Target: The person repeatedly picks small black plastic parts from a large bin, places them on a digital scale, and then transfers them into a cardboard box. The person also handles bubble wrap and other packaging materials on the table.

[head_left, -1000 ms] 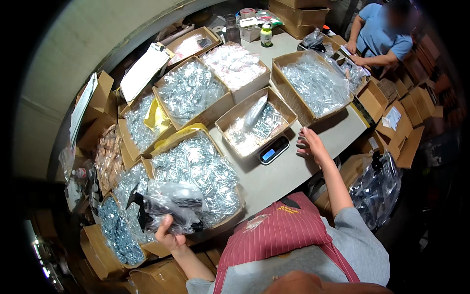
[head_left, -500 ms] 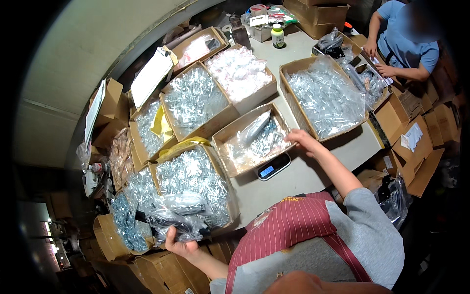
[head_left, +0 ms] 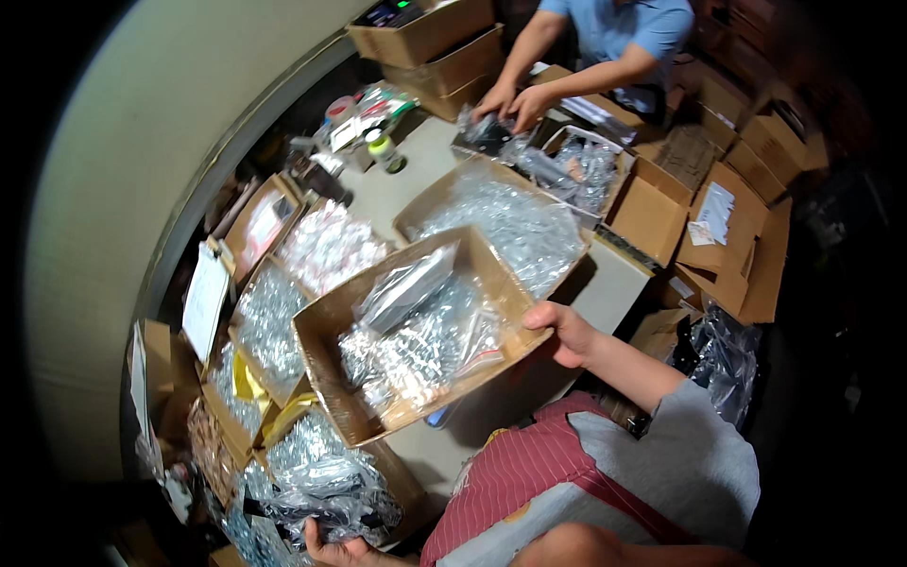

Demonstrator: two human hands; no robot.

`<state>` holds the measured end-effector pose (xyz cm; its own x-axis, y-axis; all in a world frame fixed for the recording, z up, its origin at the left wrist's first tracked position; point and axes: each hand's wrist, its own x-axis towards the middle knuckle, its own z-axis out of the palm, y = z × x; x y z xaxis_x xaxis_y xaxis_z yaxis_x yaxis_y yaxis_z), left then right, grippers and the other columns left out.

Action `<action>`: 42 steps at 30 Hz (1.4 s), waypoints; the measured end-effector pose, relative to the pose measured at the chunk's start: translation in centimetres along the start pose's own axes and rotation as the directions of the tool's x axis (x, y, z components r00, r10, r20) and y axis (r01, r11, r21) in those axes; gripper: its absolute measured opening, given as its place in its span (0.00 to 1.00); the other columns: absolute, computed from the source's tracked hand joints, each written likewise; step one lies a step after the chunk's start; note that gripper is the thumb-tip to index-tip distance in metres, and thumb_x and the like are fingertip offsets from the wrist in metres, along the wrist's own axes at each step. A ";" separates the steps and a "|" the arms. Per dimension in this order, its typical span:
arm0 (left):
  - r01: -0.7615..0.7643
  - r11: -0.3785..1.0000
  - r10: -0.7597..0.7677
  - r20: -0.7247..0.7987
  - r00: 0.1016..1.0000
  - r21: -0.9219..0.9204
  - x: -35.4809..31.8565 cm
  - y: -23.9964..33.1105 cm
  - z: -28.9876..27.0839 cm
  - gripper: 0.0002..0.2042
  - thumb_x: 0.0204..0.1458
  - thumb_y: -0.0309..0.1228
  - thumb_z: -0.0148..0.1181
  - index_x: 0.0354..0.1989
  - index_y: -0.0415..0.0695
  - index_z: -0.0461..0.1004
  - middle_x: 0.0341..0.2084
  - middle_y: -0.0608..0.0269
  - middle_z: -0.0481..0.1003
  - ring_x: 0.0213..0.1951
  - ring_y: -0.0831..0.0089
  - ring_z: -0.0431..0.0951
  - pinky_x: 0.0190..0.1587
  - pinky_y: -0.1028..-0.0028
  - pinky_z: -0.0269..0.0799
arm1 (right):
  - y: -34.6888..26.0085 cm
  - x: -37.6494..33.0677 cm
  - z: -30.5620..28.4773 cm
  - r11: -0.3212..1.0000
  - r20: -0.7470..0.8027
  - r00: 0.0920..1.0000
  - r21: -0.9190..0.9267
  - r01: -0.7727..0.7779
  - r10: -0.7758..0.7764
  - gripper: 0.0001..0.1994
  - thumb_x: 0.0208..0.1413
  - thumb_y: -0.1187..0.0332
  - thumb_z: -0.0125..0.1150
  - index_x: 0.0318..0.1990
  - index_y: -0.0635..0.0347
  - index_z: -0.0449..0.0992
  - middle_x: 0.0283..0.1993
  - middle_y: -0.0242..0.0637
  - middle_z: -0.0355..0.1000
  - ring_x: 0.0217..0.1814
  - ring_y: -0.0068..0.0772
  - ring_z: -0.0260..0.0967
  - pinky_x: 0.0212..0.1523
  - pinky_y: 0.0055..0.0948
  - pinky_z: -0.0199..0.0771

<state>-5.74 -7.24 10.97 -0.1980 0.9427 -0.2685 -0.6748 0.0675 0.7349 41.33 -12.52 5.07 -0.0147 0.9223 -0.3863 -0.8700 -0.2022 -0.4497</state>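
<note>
My right hand point(head_left: 565, 335) is closed on the right rim of a shallow cardboard box point(head_left: 326, 402), which hangs tilted above the table. Inside the box lie small shiny metal parts point(head_left: 416, 364) in clear bags, with a larger clear plastic bag point(head_left: 408, 288) on top. A bit of the scale point(head_left: 436, 417) shows blue under the box's near edge; the rest is hidden. At the lower left, my left hand point(head_left: 338, 550) is closed on clear plastic bags point(head_left: 331, 501) with something dark in them, over a box of bagged metal parts.
Boxes of small clear bags point(head_left: 279, 317) and of white bags point(head_left: 331, 241) stand left. A wide box of clear bags point(head_left: 515, 222) lies beyond the held one. Across the table point(head_left: 430, 156), a co-worker's hands point(head_left: 510, 102) handle dark bagged items. A green bottle point(head_left: 382, 149) stands at the back.
My right hand has lifted the small box off the scale and up toward me. My left hand still holds the plastic bags. The view has turned, and the co-worker's hands now reach into bagged items.
</note>
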 end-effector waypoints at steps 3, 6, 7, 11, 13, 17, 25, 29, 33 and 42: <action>0.074 0.997 -0.074 0.035 0.997 -0.005 0.4 -1.7 3.3 0.27 0.48 0.33 0.64 0.58 0.39 0.70 0.54 0.54 0.73 0.55 0.56 0.72 0.61 0.56 0.67 | -3.9 -4.5 0.1 0.934 0.001 0.943 -0.142 0.329 -0.332 0.29 0.47 0.64 0.62 0.57 0.67 0.66 0.43 0.40 0.71 0.45 0.32 0.73 0.48 0.33 0.77; -0.167 0.959 0.137 0.142 0.980 0.229 2.5 -3.9 3.7 0.26 0.47 0.34 0.64 0.56 0.38 0.71 0.53 0.54 0.74 0.53 0.57 0.73 0.59 0.57 0.68 | -7.2 -9.9 -4.7 0.839 -0.234 0.807 -0.104 0.534 -0.543 0.28 0.43 0.69 0.60 0.56 0.67 0.66 0.43 0.40 0.72 0.44 0.33 0.73 0.51 0.36 0.75; -0.248 0.927 0.203 0.179 0.963 0.283 3.4 -4.8 2.8 0.26 0.47 0.34 0.64 0.56 0.38 0.71 0.52 0.54 0.74 0.53 0.57 0.73 0.59 0.57 0.69 | -7.9 -11.3 -6.8 0.785 -0.351 0.714 -0.119 0.608 -0.606 0.29 0.42 0.70 0.58 0.56 0.67 0.66 0.42 0.40 0.72 0.43 0.34 0.73 0.53 0.37 0.74; 0.121 0.963 -0.140 0.066 0.988 0.242 6.1 -4.2 6.7 0.22 0.47 0.34 0.64 0.50 0.37 0.74 0.47 0.53 0.77 0.48 0.58 0.76 0.53 0.60 0.73 | -12.6 -16.0 -10.0 0.527 -0.349 0.398 -0.478 0.703 -0.848 0.32 0.42 0.71 0.57 0.60 0.68 0.64 0.50 0.40 0.70 0.51 0.34 0.70 0.58 0.33 0.68; 0.137 0.932 -0.192 0.138 0.972 0.336 6.0 -5.3 9.7 0.21 0.46 0.33 0.64 0.48 0.37 0.74 0.45 0.54 0.77 0.47 0.59 0.77 0.52 0.60 0.74 | -14.6 -17.3 -11.4 0.368 -0.295 0.223 -0.687 0.626 -0.929 0.36 0.39 0.74 0.60 0.63 0.65 0.61 0.55 0.42 0.68 0.58 0.38 0.66 0.62 0.32 0.63; -0.073 0.903 -0.012 0.195 0.981 0.423 2.1 -9.1 15.7 0.19 0.48 0.31 0.63 0.48 0.37 0.75 0.45 0.55 0.78 0.46 0.60 0.77 0.51 0.61 0.74 | -17.7 -17.1 -16.1 0.140 -0.154 -0.034 -0.956 0.260 -0.988 0.41 0.35 0.71 0.70 0.61 0.66 0.58 0.57 0.47 0.65 0.62 0.43 0.62 0.61 0.38 0.63; 0.119 0.935 -0.229 0.310 0.923 0.335 3.9 -11.0 19.9 0.16 0.49 0.30 0.62 0.46 0.36 0.76 0.42 0.56 0.79 0.44 0.62 0.78 0.50 0.63 0.74 | -18.5 -14.9 -21.5 -0.182 0.212 -0.077 -0.939 -0.291 -0.974 0.46 0.29 0.70 0.74 0.61 0.68 0.56 0.56 0.55 0.60 0.60 0.58 0.59 0.61 0.45 0.61; 0.089 0.918 -0.232 0.340 0.912 0.387 3.5 -11.0 20.5 0.15 0.49 0.31 0.61 0.44 0.36 0.76 0.41 0.56 0.79 0.43 0.63 0.79 0.49 0.64 0.75 | -18.5 -14.8 -20.5 -0.210 0.232 -0.037 -0.928 -0.307 -0.972 0.46 0.29 0.71 0.74 0.61 0.67 0.56 0.57 0.54 0.59 0.60 0.59 0.59 0.61 0.46 0.62; 0.070 0.888 -0.234 0.316 0.919 0.454 2.1 -11.2 22.4 0.16 0.47 0.30 0.60 0.44 0.35 0.76 0.40 0.55 0.79 0.42 0.63 0.79 0.48 0.64 0.75 | -18.5 -15.8 -18.4 -0.358 0.371 0.043 -0.850 -0.386 -0.928 0.47 0.28 0.74 0.74 0.62 0.65 0.56 0.60 0.53 0.59 0.62 0.58 0.58 0.62 0.46 0.63; 0.148 0.768 -0.475 0.399 0.784 0.623 -1.4 -17.3 29.3 0.16 0.41 0.27 0.58 0.41 0.35 0.75 0.32 0.57 0.78 0.32 0.66 0.79 0.37 0.70 0.77 | -18.6 -19.7 -19.0 -0.184 0.280 -0.215 -0.906 -0.381 -0.935 0.48 0.29 0.74 0.74 0.63 0.64 0.55 0.60 0.53 0.58 0.63 0.57 0.58 0.62 0.45 0.62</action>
<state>27.05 -0.18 16.87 0.4488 0.8377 -0.3113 -0.1046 0.3952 0.9126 67.13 -33.17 5.75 0.6789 0.0829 0.7295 0.6119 -0.6131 -0.4997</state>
